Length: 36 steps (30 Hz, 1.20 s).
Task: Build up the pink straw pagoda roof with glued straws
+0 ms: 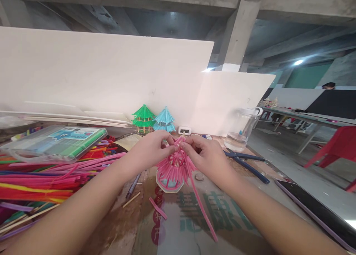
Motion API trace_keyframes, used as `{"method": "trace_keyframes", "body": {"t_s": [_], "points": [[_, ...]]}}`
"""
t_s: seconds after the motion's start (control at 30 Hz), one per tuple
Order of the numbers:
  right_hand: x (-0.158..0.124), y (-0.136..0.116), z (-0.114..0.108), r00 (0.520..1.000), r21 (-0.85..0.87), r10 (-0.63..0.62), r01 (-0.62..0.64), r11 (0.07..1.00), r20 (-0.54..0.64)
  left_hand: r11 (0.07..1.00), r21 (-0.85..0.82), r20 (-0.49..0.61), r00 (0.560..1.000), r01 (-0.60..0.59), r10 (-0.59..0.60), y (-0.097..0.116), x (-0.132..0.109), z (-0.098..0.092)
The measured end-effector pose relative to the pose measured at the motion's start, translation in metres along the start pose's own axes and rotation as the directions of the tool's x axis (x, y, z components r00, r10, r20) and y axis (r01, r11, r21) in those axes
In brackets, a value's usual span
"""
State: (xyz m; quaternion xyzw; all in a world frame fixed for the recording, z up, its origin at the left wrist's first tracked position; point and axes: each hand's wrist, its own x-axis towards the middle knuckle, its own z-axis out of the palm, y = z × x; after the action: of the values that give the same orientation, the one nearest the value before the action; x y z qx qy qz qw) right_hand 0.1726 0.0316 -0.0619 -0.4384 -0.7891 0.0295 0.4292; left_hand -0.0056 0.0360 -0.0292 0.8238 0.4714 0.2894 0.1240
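A white board (97, 73) is stood along the far edge of the table (194, 225). The left side is covered by a heap of coloured pipe cleaners (41, 180), with a clear plastic case (55, 141) laid on it. A dark tablet (314, 206) is seen at the near right edge. At the middle, the tip of a pink pipe-cleaner model (172, 171) is pinched by the left hand (151, 149) and the right hand (207, 154), their fingertips brought together there. A glass jar (241, 130) and blue-handled pliers (247, 164) are placed right of the hands. A green model (143, 117) and a blue model (164, 120) are set side by side against the board.
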Motion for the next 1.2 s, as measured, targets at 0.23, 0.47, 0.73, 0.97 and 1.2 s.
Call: {"method": "trace_keyframes", "body": {"t_s": [0.23, 0.47, 0.73, 0.97, 1.2], "points": [[0.006, -0.003, -0.011, 0.999, 0.033, 0.044, -0.044, 0.998, 0.010, 0.999, 0.027, -0.004, 1.000, 0.026, -0.026, -0.005, 0.003, -0.001], [0.006, 0.001, -0.032, 0.883, 0.000, 0.068, -0.077, 0.997, 0.465, 0.997, 0.045, -0.006, 0.998, 0.055, -0.055, -0.013, 0.005, -0.003], [0.006, 0.004, -0.022, 0.807, 0.184, 0.059, -0.204, 0.961, 0.587, 0.999, 0.017, 0.003, 0.999, 0.051, -0.051, -0.012, 0.006, -0.002], [0.005, 0.006, -0.022, 0.797, 0.266, 0.074, -0.285, 0.921, 0.599, 0.999, -0.015, 0.008, 0.999, 0.052, -0.052, -0.012, 0.006, -0.001], [0.006, 0.003, -0.020, 0.805, 0.203, 0.107, -0.272, 0.941, 0.583, 0.997, 0.028, 0.008, 0.998, 0.066, -0.066, -0.009, 0.004, -0.003]]}}
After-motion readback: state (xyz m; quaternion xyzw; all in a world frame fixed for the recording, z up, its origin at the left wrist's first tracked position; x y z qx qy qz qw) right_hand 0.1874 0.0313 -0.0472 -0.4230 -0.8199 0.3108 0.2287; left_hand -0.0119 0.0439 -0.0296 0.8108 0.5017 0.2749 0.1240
